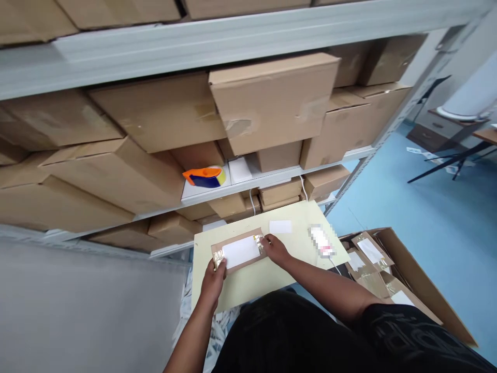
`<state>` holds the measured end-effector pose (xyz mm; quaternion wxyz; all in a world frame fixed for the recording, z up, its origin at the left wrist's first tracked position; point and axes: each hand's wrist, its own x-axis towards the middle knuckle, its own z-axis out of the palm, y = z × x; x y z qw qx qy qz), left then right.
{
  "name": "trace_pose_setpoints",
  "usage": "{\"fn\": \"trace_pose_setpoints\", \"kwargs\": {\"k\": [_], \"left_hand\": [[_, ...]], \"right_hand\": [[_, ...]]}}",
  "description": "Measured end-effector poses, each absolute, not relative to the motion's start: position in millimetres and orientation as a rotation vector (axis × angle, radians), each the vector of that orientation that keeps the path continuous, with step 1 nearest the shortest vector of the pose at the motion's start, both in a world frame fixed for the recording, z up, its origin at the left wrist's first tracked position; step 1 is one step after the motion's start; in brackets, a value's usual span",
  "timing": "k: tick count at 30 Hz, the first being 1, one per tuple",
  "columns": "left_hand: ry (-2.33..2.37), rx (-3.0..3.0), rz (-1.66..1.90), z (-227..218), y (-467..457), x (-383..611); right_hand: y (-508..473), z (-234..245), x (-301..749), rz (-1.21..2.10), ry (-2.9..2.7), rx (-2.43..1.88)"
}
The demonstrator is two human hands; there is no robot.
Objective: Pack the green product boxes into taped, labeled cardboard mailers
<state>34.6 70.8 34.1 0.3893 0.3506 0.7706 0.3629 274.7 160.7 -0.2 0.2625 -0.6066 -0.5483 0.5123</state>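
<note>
A small flat cardboard parcel (pixel 238 250) with a white label on top lies on a pale yellow board (pixel 248 282) in front of me. My left hand (pixel 215 278) grips its left end, fingers curled over the taped edge. My right hand (pixel 274 248) presses on its right end, fingers bent down onto the shiny tape there. A loose white label (pixel 280 227) lies on the board just beyond my right hand.
A metal shelf rack (pixel 217 41) packed with brown cartons stands ahead; an orange and blue tape dispenser (pixel 205 176) sits on its shelf. An open carton (pixel 392 274) of labelled parcels stands on the blue floor at right. A blurred item (pixel 321 241) lies on the board's right side.
</note>
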Motion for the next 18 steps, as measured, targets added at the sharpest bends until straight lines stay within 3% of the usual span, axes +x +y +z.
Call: {"fn": "trace_pose_setpoints", "kwargs": {"k": [10, 18], "left_hand": [[1.674, 1.199, 0.900, 95, 128, 55], [1.247, 1.555, 0.827, 129, 185, 152]], "right_hand": [[148, 61, 324, 1.155, -1.221, -1.558], [98, 95, 417, 0.868, -0.824, -1.594]]}}
